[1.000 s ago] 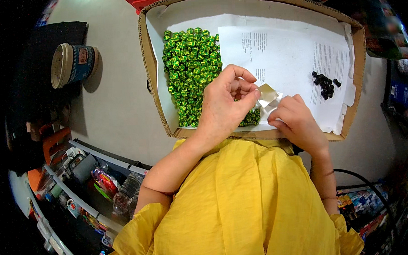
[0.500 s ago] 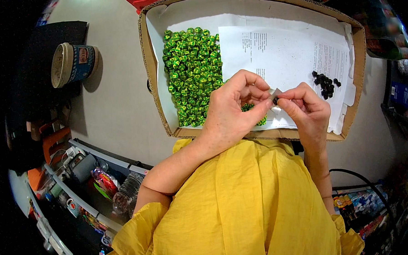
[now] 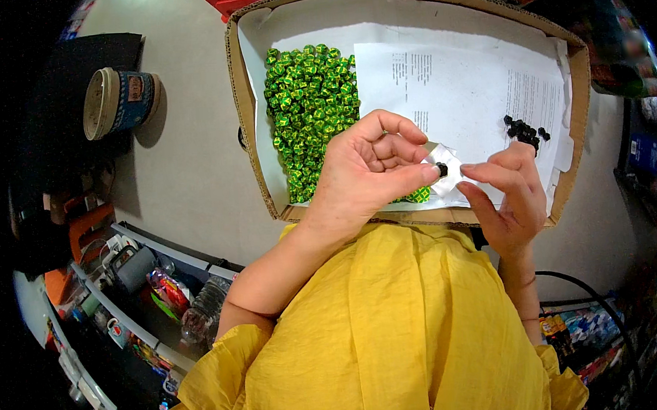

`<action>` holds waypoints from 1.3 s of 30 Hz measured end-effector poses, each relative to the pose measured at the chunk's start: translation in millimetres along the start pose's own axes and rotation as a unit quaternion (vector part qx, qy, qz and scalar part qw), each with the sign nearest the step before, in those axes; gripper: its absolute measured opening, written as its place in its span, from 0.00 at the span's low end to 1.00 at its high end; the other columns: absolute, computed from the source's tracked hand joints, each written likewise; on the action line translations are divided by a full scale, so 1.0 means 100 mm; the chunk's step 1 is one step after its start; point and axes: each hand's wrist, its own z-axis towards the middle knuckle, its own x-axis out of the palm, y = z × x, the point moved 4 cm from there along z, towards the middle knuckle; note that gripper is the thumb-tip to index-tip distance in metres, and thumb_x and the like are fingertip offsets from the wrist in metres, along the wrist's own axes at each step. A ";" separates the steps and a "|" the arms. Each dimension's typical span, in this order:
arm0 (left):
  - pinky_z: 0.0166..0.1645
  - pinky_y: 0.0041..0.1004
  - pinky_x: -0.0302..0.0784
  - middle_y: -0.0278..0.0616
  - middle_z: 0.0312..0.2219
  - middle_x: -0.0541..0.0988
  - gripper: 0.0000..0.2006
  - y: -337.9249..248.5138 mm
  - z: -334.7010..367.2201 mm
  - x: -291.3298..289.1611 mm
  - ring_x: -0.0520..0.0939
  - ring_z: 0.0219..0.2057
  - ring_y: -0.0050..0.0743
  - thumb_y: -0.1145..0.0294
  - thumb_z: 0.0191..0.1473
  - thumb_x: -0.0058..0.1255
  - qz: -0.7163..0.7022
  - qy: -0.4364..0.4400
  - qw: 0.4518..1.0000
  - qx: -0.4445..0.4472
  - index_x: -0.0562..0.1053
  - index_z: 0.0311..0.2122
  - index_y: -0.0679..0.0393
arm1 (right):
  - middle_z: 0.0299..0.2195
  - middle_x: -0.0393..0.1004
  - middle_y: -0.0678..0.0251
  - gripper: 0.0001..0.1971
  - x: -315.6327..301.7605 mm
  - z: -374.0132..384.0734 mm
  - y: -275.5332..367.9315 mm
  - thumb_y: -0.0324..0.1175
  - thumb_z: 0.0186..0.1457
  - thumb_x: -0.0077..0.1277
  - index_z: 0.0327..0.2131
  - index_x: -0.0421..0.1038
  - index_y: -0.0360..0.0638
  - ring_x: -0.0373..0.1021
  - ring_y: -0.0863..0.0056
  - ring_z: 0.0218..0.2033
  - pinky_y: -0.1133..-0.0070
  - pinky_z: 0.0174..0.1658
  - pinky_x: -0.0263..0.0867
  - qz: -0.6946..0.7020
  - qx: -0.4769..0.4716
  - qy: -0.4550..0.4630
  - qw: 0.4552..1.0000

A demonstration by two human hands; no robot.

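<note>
My left hand [image 3: 363,163] pinches a small square foil wrapper [image 3: 446,156], its pale inner side facing up. A small black lump [image 3: 442,170] lies on this wrapper, right by my left thumb tip. At the wrapper's right edge is my right hand [image 3: 515,193], thumb and forefinger apart; whether a fingertip touches the foil is hard to make out. Left of my hands spreads a dense layer of small green-and-gold foil-wrapped balls [image 3: 311,110]. Several more black lumps [image 3: 523,132] sit in a loose pile beyond my right hand.
A shallow cardboard box [image 3: 242,99] lined with white printed sheets [image 3: 462,82] holds the balls and lumps. To its left, a blue-and-white tub [image 3: 122,102] lies tipped on its side. Lower left, an open drawer [image 3: 166,344] contains a clear bottle [image 3: 205,309] and packets.
The wrapper, folded up between both hands before, is now spread out flatter with the black lump showing. My right hand has moved right and its fingers have parted.
</note>
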 end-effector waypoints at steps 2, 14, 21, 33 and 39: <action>0.35 0.16 0.73 0.36 0.25 0.75 0.14 -0.02 -0.02 -0.02 0.76 0.29 0.15 0.81 0.42 0.56 0.002 -0.001 1.000 0.000 0.67 0.36 0.61 | 0.21 0.64 0.75 0.14 -0.03 0.00 0.03 0.25 0.35 0.59 0.31 0.73 0.49 0.59 0.78 0.24 0.79 0.32 0.50 0.000 -0.012 -0.003 1.000; 0.34 0.16 0.72 0.37 0.26 0.76 0.15 -0.09 -0.10 0.00 0.76 0.28 0.15 0.81 0.42 0.56 0.015 0.008 1.000 -0.008 0.66 0.36 0.61 | 0.23 0.62 0.76 0.17 0.02 0.03 0.08 0.27 0.31 0.61 0.31 0.74 0.49 0.58 0.79 0.25 0.77 0.34 0.48 0.015 -0.003 -0.019 1.000; 0.34 0.16 0.71 0.35 0.26 0.76 0.14 -0.12 -0.10 0.00 0.76 0.28 0.16 0.82 0.41 0.56 0.028 0.020 0.999 -0.024 0.68 0.36 0.61 | 0.20 0.63 0.79 0.11 0.02 0.10 0.13 0.30 0.33 0.61 0.27 0.75 0.47 0.58 0.78 0.24 0.78 0.33 0.47 -0.024 -0.023 -0.002 0.999; 0.35 0.17 0.73 0.37 0.26 0.76 0.13 -0.13 -0.12 0.01 0.77 0.29 0.16 0.80 0.42 0.57 0.018 0.034 0.999 0.021 0.68 0.35 0.63 | 0.21 0.64 0.79 0.12 0.03 0.09 0.14 0.32 0.33 0.60 0.28 0.75 0.48 0.58 0.78 0.25 0.77 0.35 0.47 -0.029 -0.052 0.014 0.998; 0.34 0.15 0.71 0.34 0.25 0.76 0.15 -0.10 -0.13 -0.01 0.76 0.27 0.15 0.82 0.40 0.56 -0.038 0.002 0.998 -0.055 0.68 0.36 0.61 | 0.26 0.61 0.79 0.20 -0.03 0.03 0.18 0.33 0.27 0.61 0.32 0.75 0.54 0.57 0.78 0.27 0.74 0.36 0.46 -0.032 -0.040 0.014 0.999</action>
